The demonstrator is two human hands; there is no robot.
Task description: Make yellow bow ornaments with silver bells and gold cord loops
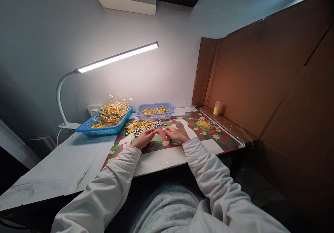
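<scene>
At the table's (60, 163) back-left edge sits your larger blue basket (104, 125), heaped with yellow pieces under a crinkled clear bag. The smaller blue basket (154, 111) stands just beside it at the back edge, holding a thin layer of the same yellow bits. Both are within easy reach of your hands, lit by the lamp (117, 57).

In front of the baskets, on the patterned mat (221, 140), lies a loose pile of small silver beads (146, 125) mixed with yellow strands. Your left hand (144, 138) rests on the mat just in front of that pile, fingers curled and nearly meeting your right hand (175, 134) — both pinched toward something small between them, too tiny to make out. A yellow bottle (216, 108) stands at the back-right corner.
</scene>
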